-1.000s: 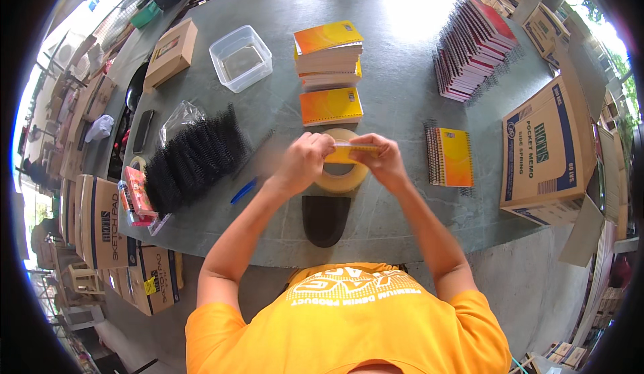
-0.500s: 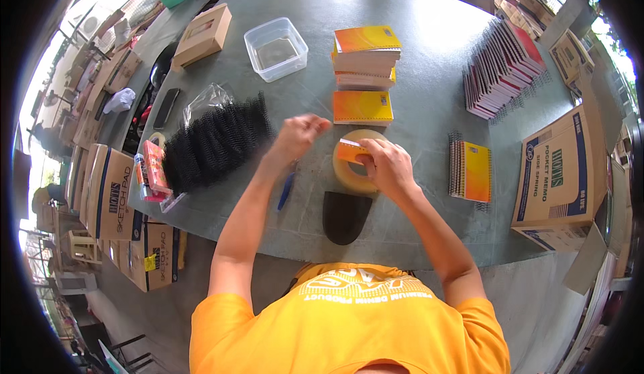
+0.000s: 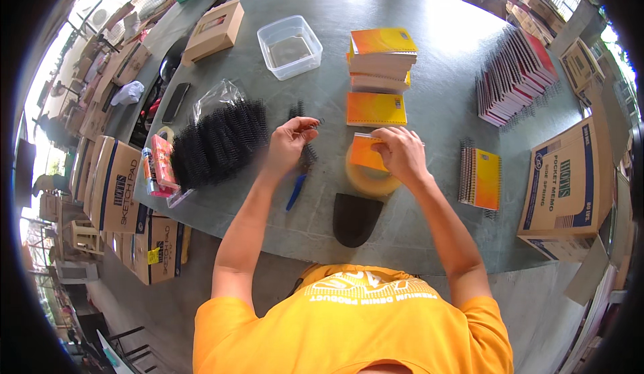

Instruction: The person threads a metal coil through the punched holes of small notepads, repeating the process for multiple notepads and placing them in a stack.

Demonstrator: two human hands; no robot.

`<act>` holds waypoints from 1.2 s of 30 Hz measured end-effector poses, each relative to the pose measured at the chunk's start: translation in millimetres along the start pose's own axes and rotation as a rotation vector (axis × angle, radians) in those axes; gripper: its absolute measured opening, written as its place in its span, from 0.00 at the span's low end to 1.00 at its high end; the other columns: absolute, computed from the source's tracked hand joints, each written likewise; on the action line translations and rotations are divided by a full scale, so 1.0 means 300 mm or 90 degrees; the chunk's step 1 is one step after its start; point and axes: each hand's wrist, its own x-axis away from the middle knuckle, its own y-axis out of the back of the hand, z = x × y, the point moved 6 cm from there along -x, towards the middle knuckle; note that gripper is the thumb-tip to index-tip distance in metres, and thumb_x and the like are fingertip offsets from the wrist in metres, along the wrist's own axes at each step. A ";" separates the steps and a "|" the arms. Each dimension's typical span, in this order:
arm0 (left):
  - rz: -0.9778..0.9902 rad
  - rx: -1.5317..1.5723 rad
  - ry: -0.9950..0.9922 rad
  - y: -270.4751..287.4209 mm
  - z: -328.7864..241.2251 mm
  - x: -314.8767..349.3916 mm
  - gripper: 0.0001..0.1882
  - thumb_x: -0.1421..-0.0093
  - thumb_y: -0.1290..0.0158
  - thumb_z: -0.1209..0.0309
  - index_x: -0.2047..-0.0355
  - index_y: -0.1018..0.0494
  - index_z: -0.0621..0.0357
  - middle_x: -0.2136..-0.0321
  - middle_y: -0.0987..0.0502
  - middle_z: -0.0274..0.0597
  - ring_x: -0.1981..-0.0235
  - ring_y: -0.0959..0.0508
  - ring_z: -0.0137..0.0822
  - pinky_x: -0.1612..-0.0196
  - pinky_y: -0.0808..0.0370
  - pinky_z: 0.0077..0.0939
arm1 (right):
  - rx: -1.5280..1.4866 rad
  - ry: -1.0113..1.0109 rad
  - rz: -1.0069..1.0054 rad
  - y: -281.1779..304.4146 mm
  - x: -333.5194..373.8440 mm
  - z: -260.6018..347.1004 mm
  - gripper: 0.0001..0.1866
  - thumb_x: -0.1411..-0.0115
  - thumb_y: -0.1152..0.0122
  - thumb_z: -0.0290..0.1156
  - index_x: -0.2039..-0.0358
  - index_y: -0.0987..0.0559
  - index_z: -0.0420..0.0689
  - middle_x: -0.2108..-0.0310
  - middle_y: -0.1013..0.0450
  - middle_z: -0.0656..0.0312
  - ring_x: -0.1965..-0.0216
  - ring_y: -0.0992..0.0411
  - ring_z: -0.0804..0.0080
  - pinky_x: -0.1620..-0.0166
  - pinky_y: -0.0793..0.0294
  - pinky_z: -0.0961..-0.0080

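My left hand is closed in a pinch, with the end of a black spiral binding coil showing past its fingertips. Partly behind that hand, more black coil lies on the table. Between thumb and fingers, my right hand grips a small orange memo pad above a roll of tape. A black rounded pad lies nearer to me. To its left is a blue tool, its kind unclear. Beyond my hands stand stacks of yellow-orange memo pads.
A heap of black coils lies left, by a clear plastic tub and a cardboard box. On the right are bound yellow pads, a row of red-covered notebooks and an open carton.
The whole view has shifted slightly, moving things rightward. My left hand, blurred before, now clearly pinches a coil end. My right hand still holds the memo pad over the tape roll.
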 end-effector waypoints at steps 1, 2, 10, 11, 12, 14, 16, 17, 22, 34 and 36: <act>0.025 0.085 0.022 0.008 0.008 0.001 0.10 0.43 0.46 0.78 0.60 0.26 0.61 0.68 0.23 0.33 0.64 0.24 0.25 0.58 0.27 0.18 | 0.001 0.005 -0.003 0.008 -0.007 0.007 0.08 0.52 0.37 0.31 0.68 0.21 0.48 0.68 0.23 0.65 0.62 0.27 0.65 0.60 0.32 0.69; 0.031 0.155 0.027 0.017 0.012 0.003 0.09 0.44 0.45 0.80 0.61 0.25 0.60 0.67 0.24 0.31 0.64 0.25 0.23 0.57 0.28 0.17 | 0.002 0.010 -0.006 0.021 -0.015 0.018 0.08 0.52 0.37 0.30 0.69 0.21 0.49 0.68 0.24 0.66 0.62 0.27 0.66 0.60 0.32 0.69; 0.110 0.070 0.105 -0.006 -0.077 0.029 0.10 0.40 0.48 0.72 0.57 0.27 0.59 0.74 0.26 0.31 0.77 0.28 0.21 0.75 0.29 0.16 | 0.050 0.029 0.009 0.008 -0.003 0.022 0.08 0.51 0.38 0.30 0.68 0.21 0.49 0.67 0.24 0.65 0.62 0.27 0.67 0.62 0.33 0.69; 0.144 0.035 0.156 -0.017 -0.076 0.037 0.11 0.38 0.49 0.70 0.56 0.27 0.58 0.76 0.27 0.31 0.79 0.28 0.21 0.79 0.30 0.16 | 0.050 0.028 0.010 0.008 -0.002 0.021 0.08 0.51 0.38 0.31 0.68 0.21 0.49 0.68 0.24 0.65 0.62 0.27 0.67 0.62 0.33 0.69; 0.172 -0.013 0.203 -0.043 -0.046 0.047 0.12 0.37 0.51 0.69 0.54 0.28 0.57 0.77 0.27 0.32 0.81 0.30 0.21 0.82 0.32 0.17 | 0.051 0.027 0.012 0.007 -0.001 0.017 0.08 0.51 0.38 0.31 0.67 0.21 0.50 0.68 0.24 0.65 0.62 0.27 0.67 0.62 0.33 0.69; 0.222 -0.114 0.289 -0.094 0.037 0.083 0.14 0.36 0.55 0.68 0.51 0.30 0.56 0.79 0.29 0.32 0.85 0.32 0.22 0.87 0.35 0.18 | 0.049 0.033 0.013 0.010 -0.004 0.021 0.08 0.50 0.38 0.32 0.67 0.21 0.50 0.68 0.24 0.66 0.63 0.27 0.67 0.62 0.33 0.69; 0.222 -0.054 0.335 -0.099 0.115 0.119 0.15 0.36 0.56 0.68 0.49 0.31 0.55 0.80 0.29 0.33 0.85 0.31 0.23 0.87 0.34 0.18 | 0.047 0.034 0.014 0.014 0.003 0.018 0.08 0.48 0.40 0.32 0.65 0.21 0.51 0.68 0.24 0.66 0.63 0.27 0.68 0.62 0.34 0.70; 0.221 -0.024 0.361 -0.092 0.146 0.134 0.16 0.36 0.56 0.69 0.48 0.32 0.55 0.81 0.29 0.34 0.86 0.31 0.23 0.87 0.34 0.18 | 0.039 0.033 0.011 0.017 0.005 0.025 0.09 0.48 0.40 0.32 0.64 0.21 0.52 0.68 0.24 0.66 0.63 0.27 0.68 0.62 0.34 0.70; -0.008 -0.008 0.362 0.081 0.210 0.066 0.17 0.35 0.58 0.66 0.48 0.32 0.56 0.81 0.27 0.40 0.88 0.28 0.27 0.86 0.27 0.23 | 0.002 0.030 0.026 0.012 0.013 0.039 0.11 0.45 0.43 0.33 0.60 0.20 0.57 0.71 0.24 0.69 0.66 0.27 0.71 0.62 0.34 0.71; 0.424 -0.755 -0.319 -0.217 0.003 0.195 0.15 0.48 0.49 0.75 0.58 0.27 0.52 0.54 0.31 0.44 0.52 0.31 0.44 0.51 0.31 0.39 | -0.007 0.042 0.026 0.015 0.002 0.046 0.08 0.46 0.44 0.30 0.66 0.20 0.55 0.75 0.24 0.69 0.69 0.27 0.69 0.63 0.34 0.70; 0.502 -0.743 -0.280 -0.238 0.073 0.238 0.12 0.48 0.48 0.74 0.61 0.26 0.54 0.53 0.32 0.45 0.49 0.33 0.44 0.50 0.32 0.38 | -0.012 0.065 0.001 0.007 0.005 0.041 0.07 0.46 0.45 0.29 0.67 0.21 0.53 0.74 0.24 0.68 0.68 0.27 0.69 0.63 0.34 0.70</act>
